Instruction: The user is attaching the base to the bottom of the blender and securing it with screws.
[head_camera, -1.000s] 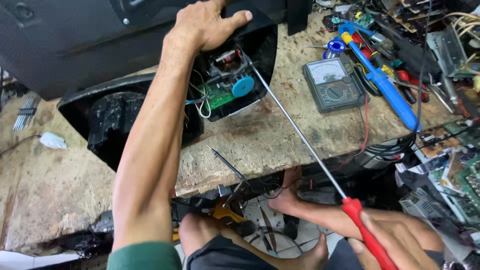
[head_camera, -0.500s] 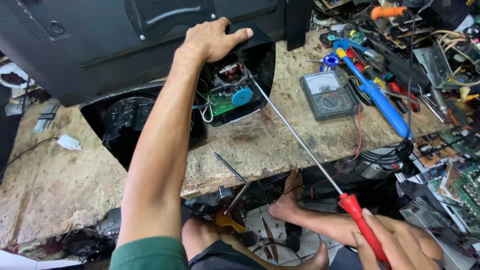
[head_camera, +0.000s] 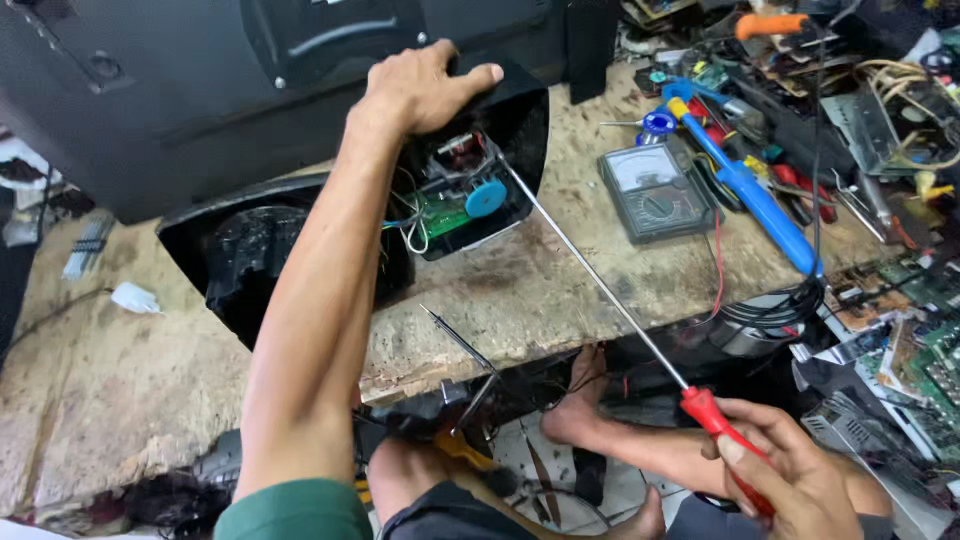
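My left hand (head_camera: 420, 88) rests flat on the top edge of a black plastic casing (head_camera: 520, 110) that stands on the workbench. Through the casing's open side I see a green circuit board (head_camera: 440, 215) with a blue round part (head_camera: 487, 198) and loose wires. My right hand (head_camera: 790, 480) grips the red handle of a long thin screwdriver (head_camera: 600, 285). Its metal shaft runs up and left, with the tip at the board area inside the casing.
A large black panel (head_camera: 200, 90) lies behind the casing. A grey analogue multimeter (head_camera: 655, 190), a blue soldering tool (head_camera: 750, 195), tangled wires and circuit boards (head_camera: 920, 330) crowd the right. A thin probe (head_camera: 455, 335) lies at the worn bench's front edge. My bare foot (head_camera: 575, 400) is below.
The view has shifted slightly down and left. Both hands hold their places, left on the casing, right on the screwdriver with its tip still at the board.
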